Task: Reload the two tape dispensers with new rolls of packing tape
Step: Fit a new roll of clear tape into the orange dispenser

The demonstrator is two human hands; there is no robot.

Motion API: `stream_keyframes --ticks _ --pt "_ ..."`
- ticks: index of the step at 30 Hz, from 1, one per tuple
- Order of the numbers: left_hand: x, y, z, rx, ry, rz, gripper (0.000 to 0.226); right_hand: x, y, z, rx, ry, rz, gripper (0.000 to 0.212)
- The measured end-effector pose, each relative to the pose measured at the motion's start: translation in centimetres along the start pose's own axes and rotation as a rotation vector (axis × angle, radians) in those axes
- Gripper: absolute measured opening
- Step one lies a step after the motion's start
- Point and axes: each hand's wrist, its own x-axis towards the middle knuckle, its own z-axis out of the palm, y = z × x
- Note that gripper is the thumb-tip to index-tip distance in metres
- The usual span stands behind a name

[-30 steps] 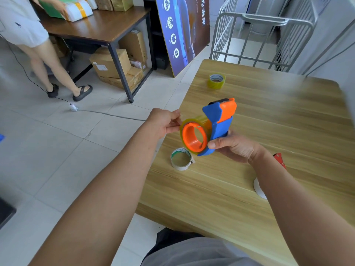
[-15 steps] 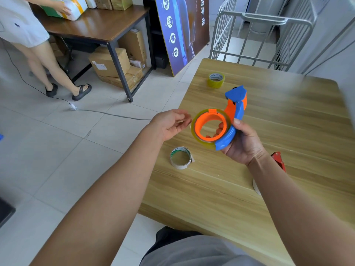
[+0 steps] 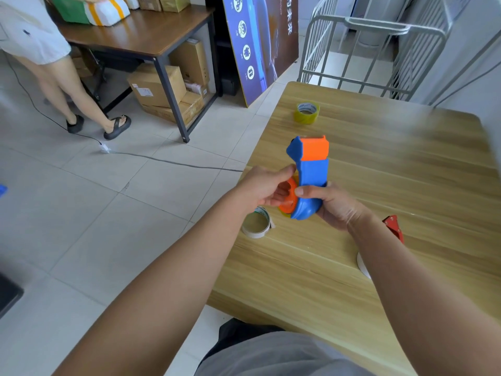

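The right hand [image 3: 333, 206] is clasping the blue-and-orange tape dispenser [image 3: 311, 169] upright by its rounded base, just above the wooden table [image 3: 393, 164], seemingly steadying it while the left hand [image 3: 267, 189], fingers curled round the orange hub [image 3: 288, 196], is seating the roll there

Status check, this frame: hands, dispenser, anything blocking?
Right hand grips blue dispenser. Left hand pinches its orange hub. Red dispenser half hidden behind right forearm; spare roll far on table, nothing blocking.

The wooden table [image 3: 379, 164] bears a yellowish roll [image 3: 306, 118], white roll [image 3: 255, 234], red dispenser [image 3: 393, 227].
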Motion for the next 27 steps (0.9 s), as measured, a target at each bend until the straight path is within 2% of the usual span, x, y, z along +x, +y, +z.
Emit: stream_keyframes --ticks 3,6,8,10,13,16,18,20,24,27 --pt "0.4 -0.3 0.5 -0.058 0.046 -0.034 0.033 0.1 -0.1 0.2 -0.076 -0.010 -0.003 0.036" --pt "0.4 -0.5 0.3 -0.121 -0.023 -0.056 0.028 -0.1 -0.1 0.3 -0.074 -0.004 0.000 0.039" --pt "0.5 -0.8 0.2 -0.172 -0.071 -0.032 0.027 -0.2 0.0 0.4 -0.003 0.017 -0.009 0.044" --pt "0.6 -1.3 0.1 -0.163 -0.032 0.017 0.025 -0.3 -0.2 0.3 0.102 0.064 -0.025 0.047" --pt "0.9 -2.2 -0.4 0.100 0.111 0.171 0.056 -0.4 -0.5 0.0 0.222 0.137 -0.025 0.041" --pt "0.7 -2.5 -0.6 0.188 -0.074 0.293 0.088 -0.4 -0.7 -0.1 0.294 0.138 -0.028 0.040" --pt "0.6 -2.3 -0.4 0.288 -0.138 0.375 0.094 -0.5 -0.6 0.0 0.296 0.091 -0.023 0.043" --pt "0.6 -2.1 -0.4 0.468 -0.126 0.440 0.100 -0.6 -0.4 -0.2 0.310 0.060 0.005 0.053" --pt "0.5 -2.3 -0.4 0.795 -0.162 0.521 0.122 -0.8 -0.3 -0.3 0.363 0.041 0.050 0.088" --pt "0.1 -2.3 -0.1 0.827 -0.145 0.558 0.122 -0.9 -0.5 -0.5 0.392 0.013 0.049 0.086"
